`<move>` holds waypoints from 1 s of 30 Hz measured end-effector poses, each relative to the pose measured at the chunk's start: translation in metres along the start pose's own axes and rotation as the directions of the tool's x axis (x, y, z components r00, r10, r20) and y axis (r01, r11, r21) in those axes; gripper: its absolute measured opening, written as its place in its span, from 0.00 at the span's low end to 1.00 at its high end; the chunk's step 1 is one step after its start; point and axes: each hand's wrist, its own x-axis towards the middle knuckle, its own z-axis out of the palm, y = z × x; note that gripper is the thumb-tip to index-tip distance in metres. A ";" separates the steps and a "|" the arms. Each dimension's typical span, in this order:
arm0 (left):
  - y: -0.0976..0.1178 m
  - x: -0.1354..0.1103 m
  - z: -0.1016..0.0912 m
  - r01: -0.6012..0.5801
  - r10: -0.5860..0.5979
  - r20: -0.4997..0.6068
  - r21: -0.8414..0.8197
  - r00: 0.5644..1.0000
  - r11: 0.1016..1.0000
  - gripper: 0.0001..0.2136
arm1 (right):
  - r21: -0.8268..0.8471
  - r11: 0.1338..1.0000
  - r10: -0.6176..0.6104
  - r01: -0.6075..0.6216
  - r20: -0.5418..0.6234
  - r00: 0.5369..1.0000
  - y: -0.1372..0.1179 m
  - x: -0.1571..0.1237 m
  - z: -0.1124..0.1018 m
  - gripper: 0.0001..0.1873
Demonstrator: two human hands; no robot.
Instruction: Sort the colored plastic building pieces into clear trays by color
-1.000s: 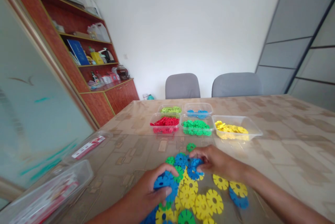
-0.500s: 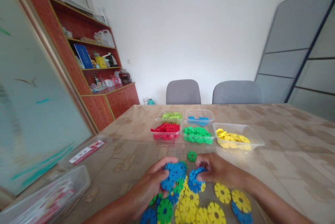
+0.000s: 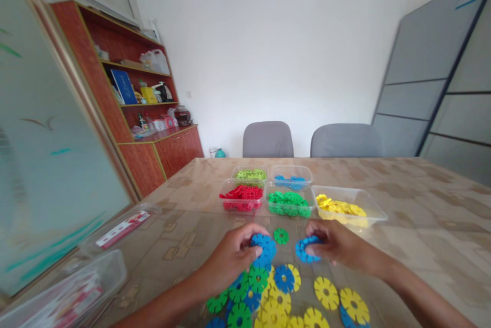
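Note:
My left hand (image 3: pixel 235 256) is closed on a stack of blue snowflake discs (image 3: pixel 264 247), held just above the table. My right hand (image 3: pixel 333 244) pinches a single blue disc (image 3: pixel 305 249) a short way to the right. A lone green disc (image 3: pixel 281 236) lies between the two hands. Below them a loose pile of yellow, green and blue discs (image 3: pixel 276 292) is spread on the patterned table (image 3: pixel 422 225).
Clear tubs stand beyond the hands: red pieces (image 3: pixel 241 197), green (image 3: pixel 289 200), yellow (image 3: pixel 341 208), lime (image 3: pixel 250 173) and blue (image 3: pixel 290 177). Clear lids and a box (image 3: pixel 76 277) lie at the left. Two grey chairs (image 3: pixel 268 138) and a wooden shelf (image 3: pixel 134 103) stand behind the table.
Both hands lifted blue discs off the pile and moved away from me, toward the tubs. The view tilted upward slightly.

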 end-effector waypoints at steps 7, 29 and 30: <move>0.013 0.047 -0.020 -0.142 0.145 -0.097 0.035 0.985 0.989 0.15 | -0.006 1.000 -0.016 0.015 -0.237 0.971 0.014 0.017 -0.037 0.17; 0.017 0.139 -0.036 -0.156 0.226 -0.134 0.399 0.965 0.903 0.08 | 0.048 0.996 0.085 -0.071 -0.435 0.897 0.018 0.046 -0.088 0.11; 0.014 0.120 -0.039 -0.155 0.216 -0.109 0.408 0.970 0.900 0.08 | 0.052 0.997 0.074 -0.058 -0.389 0.918 0.013 0.031 -0.084 0.13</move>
